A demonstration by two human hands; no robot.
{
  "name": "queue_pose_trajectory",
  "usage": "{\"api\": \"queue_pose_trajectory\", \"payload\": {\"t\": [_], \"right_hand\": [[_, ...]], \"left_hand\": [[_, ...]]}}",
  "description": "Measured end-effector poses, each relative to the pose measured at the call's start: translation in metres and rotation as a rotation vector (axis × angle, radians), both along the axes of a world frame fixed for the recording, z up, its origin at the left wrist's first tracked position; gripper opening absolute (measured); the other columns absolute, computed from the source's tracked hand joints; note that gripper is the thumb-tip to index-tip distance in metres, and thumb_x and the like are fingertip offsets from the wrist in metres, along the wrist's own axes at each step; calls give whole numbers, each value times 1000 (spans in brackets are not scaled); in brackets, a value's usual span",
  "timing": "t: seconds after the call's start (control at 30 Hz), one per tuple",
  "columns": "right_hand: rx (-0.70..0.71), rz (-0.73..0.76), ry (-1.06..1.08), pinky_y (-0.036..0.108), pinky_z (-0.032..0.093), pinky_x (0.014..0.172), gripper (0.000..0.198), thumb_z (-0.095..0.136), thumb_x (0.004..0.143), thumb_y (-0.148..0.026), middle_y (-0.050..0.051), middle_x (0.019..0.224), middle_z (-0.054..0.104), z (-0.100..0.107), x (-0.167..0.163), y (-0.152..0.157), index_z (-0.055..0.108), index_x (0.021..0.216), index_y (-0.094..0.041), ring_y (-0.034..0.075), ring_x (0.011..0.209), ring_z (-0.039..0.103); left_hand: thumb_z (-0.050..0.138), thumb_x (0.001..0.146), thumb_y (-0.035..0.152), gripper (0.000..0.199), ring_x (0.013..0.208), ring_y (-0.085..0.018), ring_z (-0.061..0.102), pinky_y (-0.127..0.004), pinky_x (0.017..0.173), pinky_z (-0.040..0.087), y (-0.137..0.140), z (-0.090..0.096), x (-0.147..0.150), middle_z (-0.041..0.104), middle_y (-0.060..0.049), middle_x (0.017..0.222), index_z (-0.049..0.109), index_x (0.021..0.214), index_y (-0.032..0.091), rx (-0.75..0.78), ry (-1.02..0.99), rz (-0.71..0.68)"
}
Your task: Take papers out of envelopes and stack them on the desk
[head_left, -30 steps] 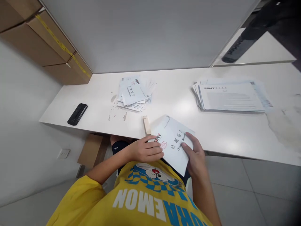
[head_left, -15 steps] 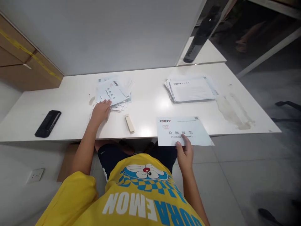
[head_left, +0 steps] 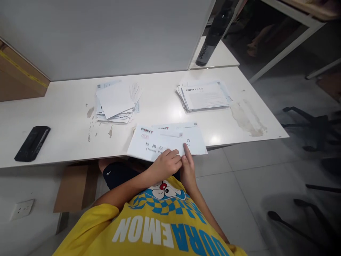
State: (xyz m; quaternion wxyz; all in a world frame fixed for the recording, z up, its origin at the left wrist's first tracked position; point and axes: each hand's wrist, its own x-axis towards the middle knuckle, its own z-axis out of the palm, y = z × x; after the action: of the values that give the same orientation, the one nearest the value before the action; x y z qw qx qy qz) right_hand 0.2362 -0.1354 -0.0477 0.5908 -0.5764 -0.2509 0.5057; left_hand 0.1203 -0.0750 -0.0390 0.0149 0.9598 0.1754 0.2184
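Presently clamping one printed report [head_left: 154,138] in the closed grip of the left hand [head_left: 167,163], and pinching a second report [head_left: 198,137] in the grip of the right hand [head_left: 188,169], with index finger extended on top. Overlapping both, first over second, at the near edge of the white surface [head_left: 157,96], and touching hand to hand at the reports' five o'clock. Counting two piles of papers on the surface: facing a blank-topped stack [head_left: 114,101] at ten o'clock, slightly fanned, and a neater stack [head_left: 205,96] between one and two. Also viewing one black device [head_left: 32,143] at nine, one dark bottle [head_left: 206,49] at one, taped cardboard [head_left: 21,74], cut off by the view, between nine and ten, and one lower carton [head_left: 70,188] beneath the surface near eight.
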Motion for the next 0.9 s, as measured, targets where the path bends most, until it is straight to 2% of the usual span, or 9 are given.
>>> {"api": "queue_pose_trajectory", "payload": {"t": [0.07, 0.13, 0.23, 0.33, 0.43, 0.5, 0.6, 0.77, 0.9], "right_hand": [[-20, -54, 78, 42, 41, 110, 74, 53, 89, -57, 7, 152, 43, -5, -1, -1, 33, 153, -27, 26, 133, 48], [-39, -84, 99, 41, 48, 101, 74, 56, 88, -55, 8, 142, 53, -14, 4, -2, 32, 153, -28, 26, 121, 56], [-63, -182, 6, 38, 53, 88, 79, 64, 83, -47, 5, 108, 64, -35, 20, -2, 32, 153, -28, 21, 92, 63], [-44, -287, -74, 36, 53, 87, 79, 67, 79, -39, -2, 81, 57, -50, 40, 0, 36, 151, -26, 15, 73, 56], [-3, -308, -27, 35, 51, 91, 81, 72, 74, -34, -5, 73, 54, -48, 55, 4, 41, 149, -26, 14, 73, 56], [-10, -316, 62, 34, 52, 89, 82, 76, 69, -33, -4, 74, 58, -40, 61, 7, 47, 145, -25, 15, 77, 58], [-30, -332, 139, 33, 52, 85, 78, 78, 66, -33, 2, 93, 68, -31, 67, 10, 54, 139, -23, 18, 89, 62], [9, -356, 95, 38, 50, 94, 61, 75, 70, -37, 9, 125, 66, -28, 75, 11, 64, 127, -20, 24, 112, 61], [85, -347, 80, 41, 51, 86, 57, 67, 75, -56, 12, 123, 66, -26, 76, 10, 67, 119, -19, 27, 110, 62]], "left_hand": [[48, 96, 11, 18, 109, -28, 66, -39, 80, 53, 1, 7, 9, 72, -9, 88, 66, 95, 14, 19, -20, -31], [51, 96, 13, 16, 115, -28, 64, -41, 87, 53, 4, 12, 8, 73, -9, 98, 66, 100, 15, 29, -55, -49], [52, 96, 17, 17, 120, -25, 62, -39, 95, 52, 5, 18, -5, 73, -8, 112, 66, 108, 17, 50, -105, -79], [52, 97, 20, 23, 123, -24, 61, -39, 100, 50, 6, 23, -24, 72, -8, 118, 64, 116, 21, 9, -158, 44], [54, 96, 29, 36, 132, -30, 53, -48, 106, 45, 10, 25, -44, 65, -12, 131, 57, 131, 22, -63, -144, 267], [55, 95, 38, 47, 139, -35, 45, -53, 109, 42, 14, 22, -54, 57, -14, 142, 52, 138, 19, -115, -51, 344], [51, 98, 35, 42, 140, -32, 44, -50, 110, 42, 21, 11, -59, 52, -13, 147, 53, 136, 18, -138, 114, 268], [51, 98, 20, 27, 122, -26, 61, -40, 93, 53, 32, -4, -48, 66, -10, 129, 60, 123, 17, -89, 123, 125], [46, 99, 17, 22, 99, -22, 70, -35, 77, 55, 40, -4, -38, 75, -9, 105, 64, 111, 15, -118, -29, 175]]}}
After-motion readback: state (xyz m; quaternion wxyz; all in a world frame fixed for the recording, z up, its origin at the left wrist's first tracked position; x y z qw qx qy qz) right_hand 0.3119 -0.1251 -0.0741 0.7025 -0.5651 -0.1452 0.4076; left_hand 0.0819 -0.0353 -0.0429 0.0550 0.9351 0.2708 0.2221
